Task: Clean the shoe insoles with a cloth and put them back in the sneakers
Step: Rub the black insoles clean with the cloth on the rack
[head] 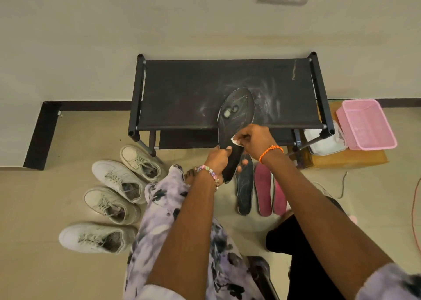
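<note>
A black insole [237, 112] with pale smudges near its toe is held up over the front edge of the black shoe rack [182, 90]. My left hand [219, 157] grips its heel end, thumb on top. My right hand [255, 139] pinches a small white cloth [235, 140] against the insole's middle. On the floor below lie another black insole [245, 188] and two pink insoles [264, 190]. Several white sneakers [118, 179] stand in a row on the floor to the left.
A pink plastic basket [366, 124] sits on a cardboard box [341, 158] right of the rack, beside a white bag [323, 140]. An orange cord [413, 208] runs along the floor at far right. My patterned trouser leg [164, 208] lies between sneakers and insoles.
</note>
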